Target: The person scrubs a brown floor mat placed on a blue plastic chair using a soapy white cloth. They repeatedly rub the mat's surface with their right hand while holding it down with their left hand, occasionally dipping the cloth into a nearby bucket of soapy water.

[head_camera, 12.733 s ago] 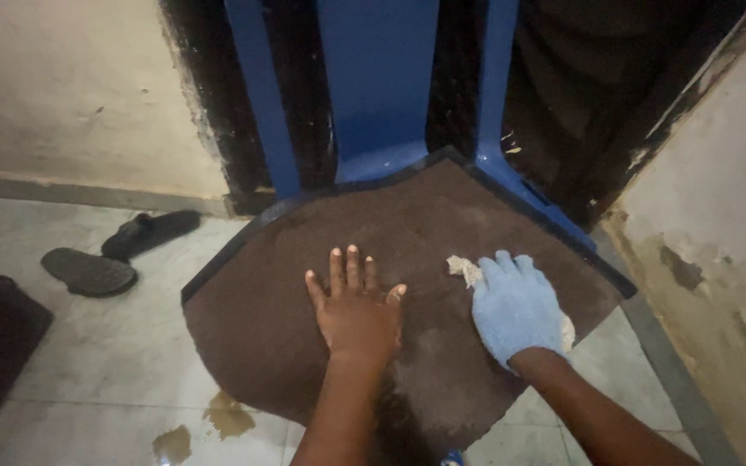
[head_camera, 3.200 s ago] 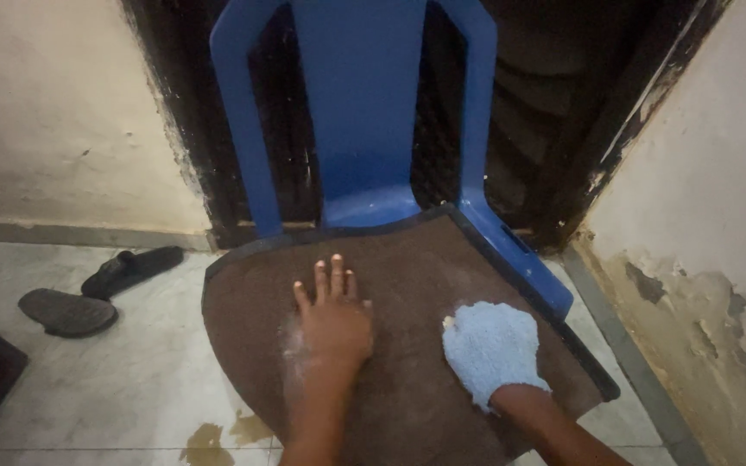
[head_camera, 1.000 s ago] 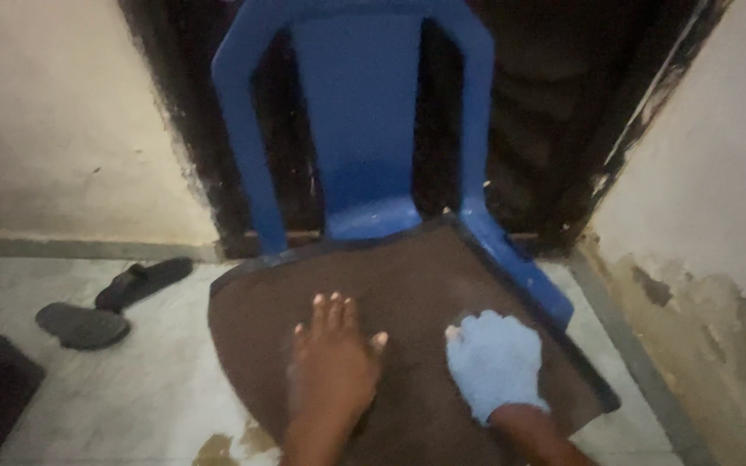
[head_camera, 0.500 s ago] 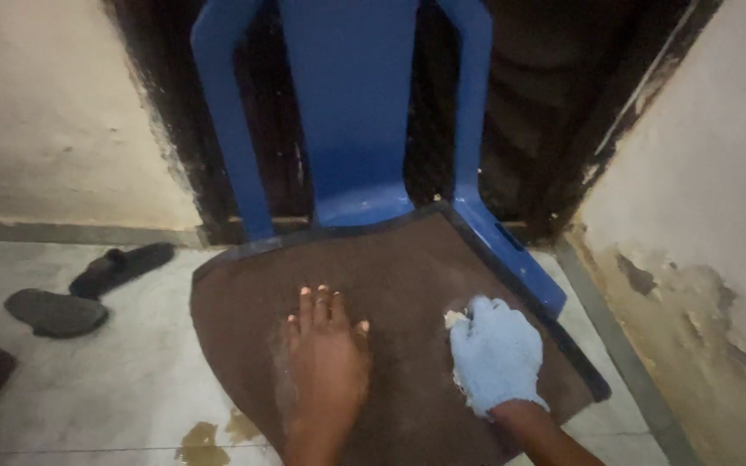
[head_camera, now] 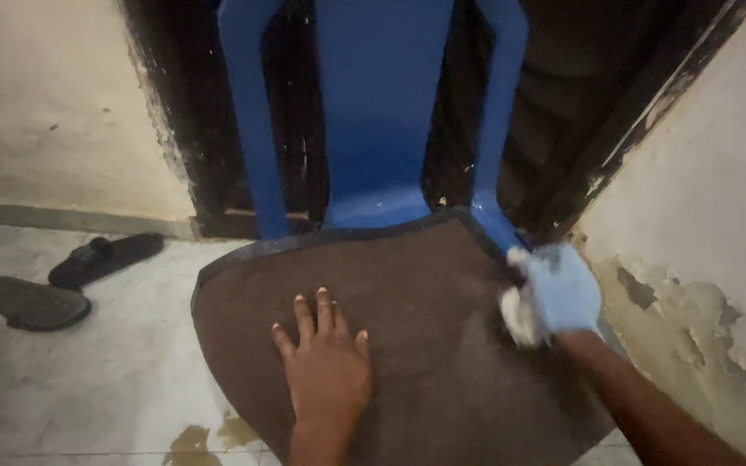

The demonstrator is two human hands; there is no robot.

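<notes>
A brown mat [head_camera: 407,285] lies over the seat of a blue plastic chair [head_camera: 382,112]. My left hand [head_camera: 325,362], bare, presses flat on the mat near its front, fingers spread. My right hand [head_camera: 559,289] wears a light blue glove and grips a small pale cloth [head_camera: 518,315] against the mat's right edge, close to the chair's right arm.
Two dark sandals [head_camera: 62,276] lie on the tiled floor at the left. A brownish wet stain [head_camera: 209,436] marks the floor under the mat's front edge. A wall with peeling paint [head_camera: 701,285] stands close on the right; a dark doorway is behind the chair.
My gloved right hand has slid with the cloth from the mat's middle right out to its right edge. My left hand stays pressed on the mat.
</notes>
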